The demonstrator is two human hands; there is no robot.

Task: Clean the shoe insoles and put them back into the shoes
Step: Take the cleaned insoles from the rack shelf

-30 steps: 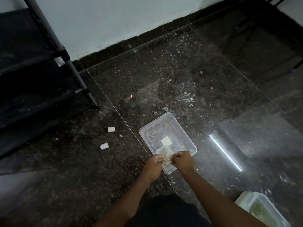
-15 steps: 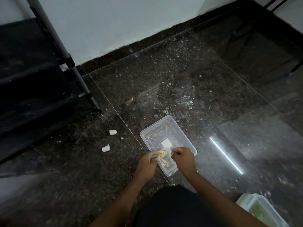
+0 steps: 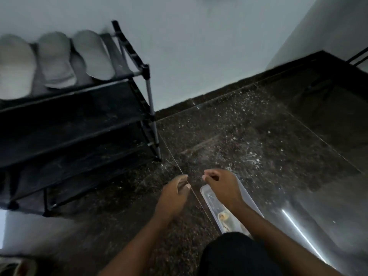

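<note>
Currently, left hand: fingers half-curled, loose, holding nothing, above a floor seam. Right hand: fingers curled in, thumb to forefinger, nothing visible between them, over the clear tub's far end. Crumpled cloth inside the tub. Three pale insoles on the black rack's top shelf, well apart to the left. Open floor beyond the tub

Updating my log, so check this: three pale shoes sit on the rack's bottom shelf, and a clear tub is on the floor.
Wrong shelf. The head view shows the three pale shoes on the top shelf of the rack; the clear tub is on the floor, as stated.
</note>
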